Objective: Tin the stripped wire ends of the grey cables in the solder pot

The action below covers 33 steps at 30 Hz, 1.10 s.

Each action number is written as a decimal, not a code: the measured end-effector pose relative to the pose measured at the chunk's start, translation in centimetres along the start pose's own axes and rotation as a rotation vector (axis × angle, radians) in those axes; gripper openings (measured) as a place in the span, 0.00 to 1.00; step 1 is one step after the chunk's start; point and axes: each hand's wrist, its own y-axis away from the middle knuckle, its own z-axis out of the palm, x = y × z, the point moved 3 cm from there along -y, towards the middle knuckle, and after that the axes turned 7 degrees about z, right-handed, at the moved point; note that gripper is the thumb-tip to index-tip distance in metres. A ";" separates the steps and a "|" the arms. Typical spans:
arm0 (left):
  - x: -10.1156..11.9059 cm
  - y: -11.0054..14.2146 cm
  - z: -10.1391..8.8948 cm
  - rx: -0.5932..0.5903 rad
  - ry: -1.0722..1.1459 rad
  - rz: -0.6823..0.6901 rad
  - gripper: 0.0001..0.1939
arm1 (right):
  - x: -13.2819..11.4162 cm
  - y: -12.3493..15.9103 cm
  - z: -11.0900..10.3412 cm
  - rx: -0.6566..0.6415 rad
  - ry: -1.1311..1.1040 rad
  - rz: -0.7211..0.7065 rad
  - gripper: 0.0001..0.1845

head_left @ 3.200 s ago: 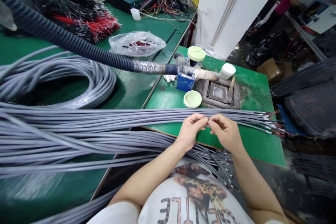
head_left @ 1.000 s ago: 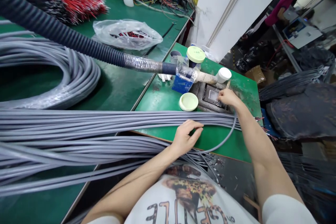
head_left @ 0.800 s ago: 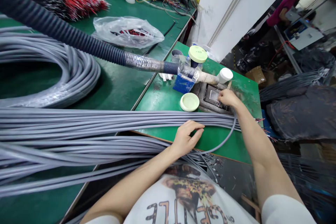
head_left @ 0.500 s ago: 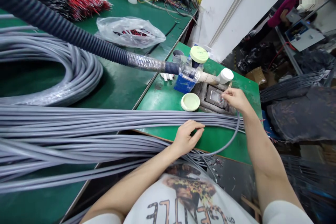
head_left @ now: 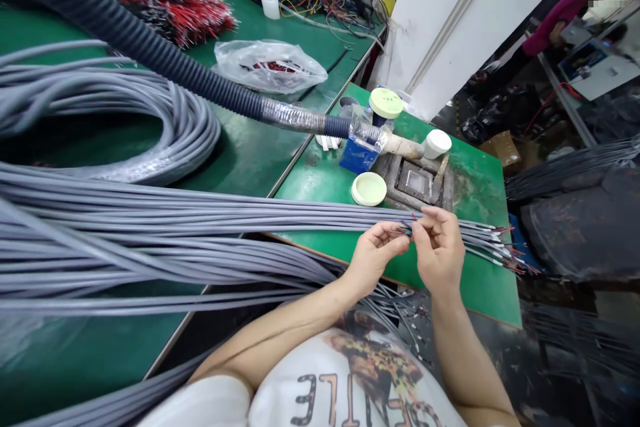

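Above the front edge of the small green table, my left hand (head_left: pixel 375 259) and my right hand (head_left: pixel 441 250) meet. Thin coloured wires (head_left: pixel 404 229) at the end of a grey cable are pinched between the fingertips of both hands. My right palm hides most of that cable. A bundle of grey cables (head_left: pixel 280 211) runs behind my hands, its stripped ends (head_left: pixel 515 257) fanned out at the right. Beyond the bundle sits a solder pot (head_left: pixel 417 181) with a shiny square in its middle. A second grey bundle (head_left: pixel 225 260) hangs off the table edge beside my left forearm.
A ribbed hose (head_left: pixel 200 83) crosses above the table and ends at the pot. Around it are a blue box (head_left: pixel 357 155), a pale green lid (head_left: pixel 369 189), a lidded tub (head_left: pixel 386 104) and a white cup (head_left: pixel 437 144). A coworker (head_left: pixel 555 23) stands far right.
My right hand was over the solder pot with the cable's wire ends; it has come back toward me to my left hand. My left hand, resting with fingers curved, now pinches the wires too.
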 end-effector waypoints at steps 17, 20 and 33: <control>0.5 0.5 1.7 0.004 -0.001 0.015 0.09 | 0.9 1.6 -0.6 -0.120 -0.292 0.131 0.17; 0.6 0.5 1.9 -0.012 -0.010 0.011 0.09 | 1.1 1.7 -0.6 -0.130 -0.320 0.147 0.17; -0.1 0.5 1.9 -0.014 -0.010 -0.032 0.11 | 2.1 1.9 -0.7 -0.162 -0.414 0.189 0.18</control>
